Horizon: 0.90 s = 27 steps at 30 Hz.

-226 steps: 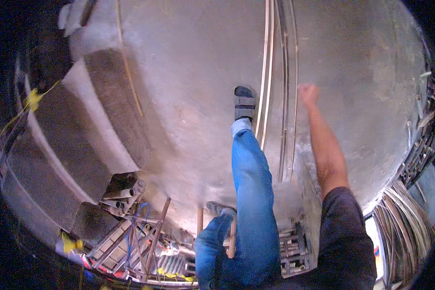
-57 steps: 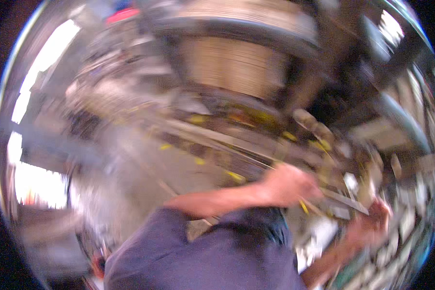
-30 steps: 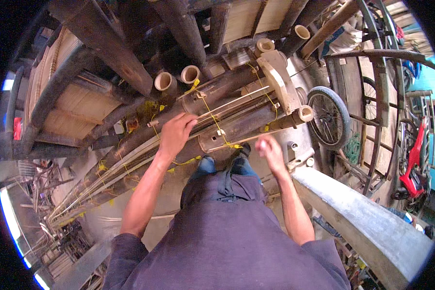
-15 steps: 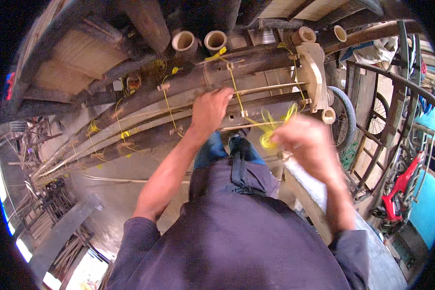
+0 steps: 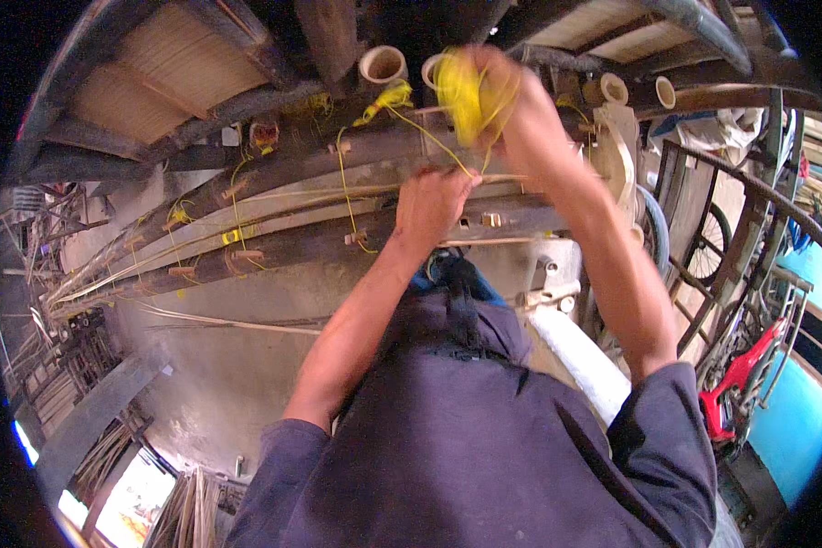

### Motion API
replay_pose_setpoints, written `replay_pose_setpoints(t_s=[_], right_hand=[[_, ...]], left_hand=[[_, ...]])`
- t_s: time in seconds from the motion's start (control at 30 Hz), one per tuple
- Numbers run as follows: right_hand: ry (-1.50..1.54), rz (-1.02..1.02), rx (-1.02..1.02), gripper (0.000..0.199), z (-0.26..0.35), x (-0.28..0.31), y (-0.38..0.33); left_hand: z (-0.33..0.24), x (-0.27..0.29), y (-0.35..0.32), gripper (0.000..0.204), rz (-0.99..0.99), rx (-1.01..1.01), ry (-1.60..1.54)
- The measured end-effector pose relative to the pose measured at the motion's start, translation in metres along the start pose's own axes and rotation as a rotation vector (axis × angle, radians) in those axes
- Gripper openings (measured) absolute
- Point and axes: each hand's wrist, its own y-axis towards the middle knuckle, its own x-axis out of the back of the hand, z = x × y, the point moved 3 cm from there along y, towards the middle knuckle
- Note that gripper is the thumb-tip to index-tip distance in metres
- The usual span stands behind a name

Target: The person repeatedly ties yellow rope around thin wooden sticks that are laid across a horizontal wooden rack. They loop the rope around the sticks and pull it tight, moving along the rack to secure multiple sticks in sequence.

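Observation:
My left hand (image 5: 429, 203) is closed at the long thin pale strips (image 5: 301, 196) that run between two dark beams. Its fingertips pinch a taut yellow string (image 5: 429, 132), which slants down from a small yellow bundle (image 5: 388, 100) on the far beam. From that pinch the string climbs to my right hand (image 5: 511, 96), raised above the far beam and blurred. Its fingers are wrapped round a loose hank of yellow string (image 5: 461, 96). Farther left, another yellow string (image 5: 345, 187) spans both beams between wooden pegs. My left hand hides part of the strips.
Pale round tube ends (image 5: 383, 66) stick up behind the far beam (image 5: 292, 164). A light wooden end piece (image 5: 616, 155) joins the beams at the right. Beyond stand a wheel (image 5: 703, 239) and a red frame part (image 5: 742, 382). Sticks lie stacked at lower left.
My right hand has swung up and left with the yellow hank, from beside the near beam to above the far one. My left hand has shifted slightly right. The view has tilted a little.

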Motion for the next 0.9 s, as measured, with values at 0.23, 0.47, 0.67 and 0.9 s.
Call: replay_pose_setpoints(t_s=[0.23, 0.47, 0.67, 0.9], right_hand=[[-0.619, 0.329, -0.159, 0.014, -0.04, -0.102, -0.15], [-0.136, 0.301, -0.166, 0.007, 0.042, -0.046, -0.111], [-0.497, 0.119, -0.23, 0.007, -0.035, -0.089, -0.156], [0.318, -1.03, -0.74, 0.065, -0.008, -0.024, -0.257]], left_hand=[[-0.021, 0.028, 0.04, 0.029, 0.119, 0.162, -0.393], [-0.025, 0.048, 0.151, 0.043, 0.16, 0.031, -0.365], [0.086, -0.083, 0.169, 0.051, 0.218, 0.558, -0.586], [0.082, -0.019, 0.189, 0.041, 0.414, 0.062, 0.325]])
